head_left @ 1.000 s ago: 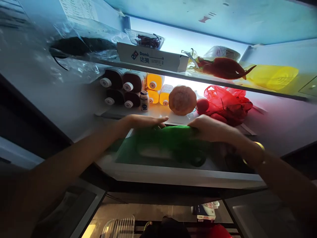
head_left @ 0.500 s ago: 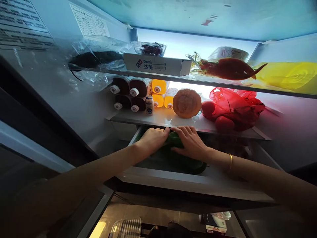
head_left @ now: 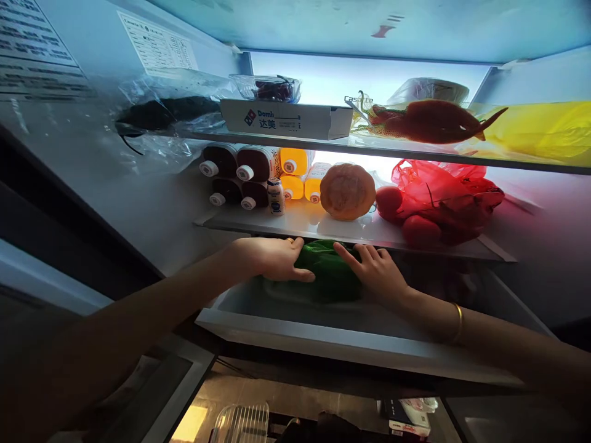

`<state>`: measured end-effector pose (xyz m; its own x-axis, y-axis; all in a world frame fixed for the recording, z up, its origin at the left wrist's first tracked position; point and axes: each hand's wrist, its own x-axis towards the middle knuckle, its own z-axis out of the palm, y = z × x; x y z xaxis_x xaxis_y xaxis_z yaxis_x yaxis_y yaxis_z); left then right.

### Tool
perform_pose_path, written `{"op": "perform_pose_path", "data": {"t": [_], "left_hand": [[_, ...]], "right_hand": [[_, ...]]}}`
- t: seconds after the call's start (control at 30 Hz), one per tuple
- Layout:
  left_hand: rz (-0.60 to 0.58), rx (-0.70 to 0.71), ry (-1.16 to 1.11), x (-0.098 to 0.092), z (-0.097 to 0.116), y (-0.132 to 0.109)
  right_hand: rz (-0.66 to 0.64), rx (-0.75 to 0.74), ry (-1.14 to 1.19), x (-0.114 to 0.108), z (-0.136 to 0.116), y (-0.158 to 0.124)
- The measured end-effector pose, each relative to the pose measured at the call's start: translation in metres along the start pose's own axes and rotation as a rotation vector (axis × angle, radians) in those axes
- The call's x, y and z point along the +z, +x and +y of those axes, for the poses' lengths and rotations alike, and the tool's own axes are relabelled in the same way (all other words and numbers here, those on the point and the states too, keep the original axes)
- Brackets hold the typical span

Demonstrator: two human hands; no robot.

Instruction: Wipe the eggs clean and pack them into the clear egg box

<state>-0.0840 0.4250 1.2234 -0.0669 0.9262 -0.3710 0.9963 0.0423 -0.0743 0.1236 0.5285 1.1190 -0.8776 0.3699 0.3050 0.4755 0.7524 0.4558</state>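
Both hands reach into a pulled-out white fridge drawer (head_left: 314, 338). Between them lies a glossy dark green vegetable (head_left: 330, 271), perhaps peppers; its back part is hidden under the shelf. My left hand (head_left: 277, 258) is at its left side, thumb stretched out to the right and fingers reaching under the shelf edge. On its right side rests my right hand (head_left: 376, 267), fingers spread and index finger over the green surface. Neither hand is closed around anything.
Above the drawer, a shelf (head_left: 295, 224) holds several bottles (head_left: 253, 163), a small bottle (head_left: 276, 197), a cut round orange-coloured item (head_left: 348, 192) and a red plastic bag (head_left: 452, 197). A flat Domino's box (head_left: 286, 120) and red peppers (head_left: 425, 122) lie higher up.
My hands have moved apart, the left one leftward and the right one rightward. The green vegetable sits farther back in the drawer, and more of the drawer floor shows in front.
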Motion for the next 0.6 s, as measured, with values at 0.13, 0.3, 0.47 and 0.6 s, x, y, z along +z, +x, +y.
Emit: {"op": "perform_pose_path", "data": {"t": [0.13,0.3,0.47,0.6], "left_hand": [[0.076,-0.051,0.167,0.009,0.028,-0.005],[0.105,-0.219,0.265,0.047,0.063,-0.002],[0.023,-0.184,0.235,0.064,0.066,0.013],[0.091,-0.031,0.182,0.059,0.053,0.035]], "right_hand": [[0.154,-0.020,-0.058,0.021,0.000,-0.002],[0.066,-0.146,0.108,0.021,0.008,-0.007],[-0.051,-0.282,0.268,0.005,0.027,-0.001],[0.026,-0.259,0.157,-0.002,0.026,0.001]]}}
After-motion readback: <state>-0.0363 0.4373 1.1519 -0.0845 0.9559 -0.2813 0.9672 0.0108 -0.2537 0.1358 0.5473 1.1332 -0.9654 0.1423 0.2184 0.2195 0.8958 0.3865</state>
